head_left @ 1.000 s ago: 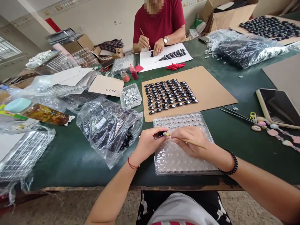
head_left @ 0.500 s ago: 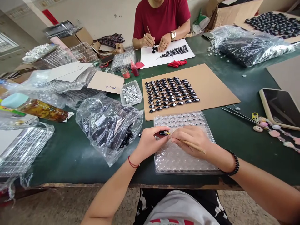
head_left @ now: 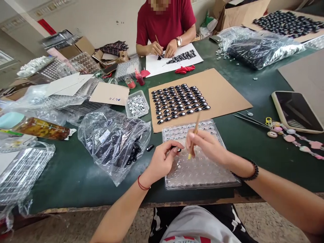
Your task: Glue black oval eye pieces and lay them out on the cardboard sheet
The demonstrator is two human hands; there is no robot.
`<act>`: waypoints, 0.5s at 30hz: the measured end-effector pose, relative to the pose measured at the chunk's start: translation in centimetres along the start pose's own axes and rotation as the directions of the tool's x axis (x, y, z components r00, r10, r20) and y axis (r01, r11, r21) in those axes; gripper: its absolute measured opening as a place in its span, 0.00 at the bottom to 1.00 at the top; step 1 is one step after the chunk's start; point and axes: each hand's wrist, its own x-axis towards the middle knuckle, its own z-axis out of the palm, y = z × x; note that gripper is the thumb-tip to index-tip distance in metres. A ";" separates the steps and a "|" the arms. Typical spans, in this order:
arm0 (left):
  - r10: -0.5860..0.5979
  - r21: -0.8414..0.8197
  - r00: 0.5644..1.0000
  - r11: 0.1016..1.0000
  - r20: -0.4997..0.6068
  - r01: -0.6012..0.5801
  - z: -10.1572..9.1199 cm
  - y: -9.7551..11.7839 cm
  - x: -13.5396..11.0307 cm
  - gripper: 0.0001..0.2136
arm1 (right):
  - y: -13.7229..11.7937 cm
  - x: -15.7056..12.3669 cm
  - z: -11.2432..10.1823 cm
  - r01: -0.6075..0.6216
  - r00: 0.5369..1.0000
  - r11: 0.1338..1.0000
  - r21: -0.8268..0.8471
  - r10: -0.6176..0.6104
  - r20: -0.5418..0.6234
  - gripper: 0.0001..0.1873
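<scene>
My left hand [head_left: 162,160] pinches a small black oval piece [head_left: 176,149] at the left edge of a clear bubble tray [head_left: 202,172]. My right hand [head_left: 206,146] grips a thin wooden stick [head_left: 193,136], held nearly upright with its tip down on the tray. Just beyond the tray, a brown cardboard sheet [head_left: 222,91] carries rows of glossy black oval pieces [head_left: 178,101]. One loose black piece [head_left: 150,147] lies on the green table next to my left hand.
A crumpled plastic bag of black pieces [head_left: 113,138] lies left of the tray, a small tub of silver pieces [head_left: 136,105] behind it. A phone [head_left: 296,111], tweezers [head_left: 249,119] and a bead string [head_left: 293,135] lie right. Across the table a person in red [head_left: 165,25] works over white paper.
My right hand swung the stick from lying flat, pointing right, to nearly upright with its tip on the tray. My left hand lowered the black piece toward the tray. The camera shifted slightly.
</scene>
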 end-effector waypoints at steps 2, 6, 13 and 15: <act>-0.019 -0.032 1.000 0.999 -0.020 0.018 0.0 0.0 0.0 0.08 | 0.2 0.2 -0.2 -0.109 0.994 0.984 0.137 0.110 0.002 0.20; -0.021 -0.116 0.998 0.993 -0.051 0.015 0.2 -0.3 0.0 0.07 | -0.2 0.0 0.3 -0.136 0.991 0.984 -0.114 0.133 -0.031 0.09; -0.074 -0.368 0.997 0.926 0.035 0.082 0.3 -0.5 -0.2 0.09 | -0.1 0.1 0.7 -0.169 0.986 0.941 -0.294 0.158 -0.062 0.06; -0.053 -0.406 0.993 0.909 0.110 0.094 -0.1 -0.4 -0.3 0.10 | 0.1 0.2 0.6 -0.138 0.990 0.929 -0.344 0.118 -0.079 0.06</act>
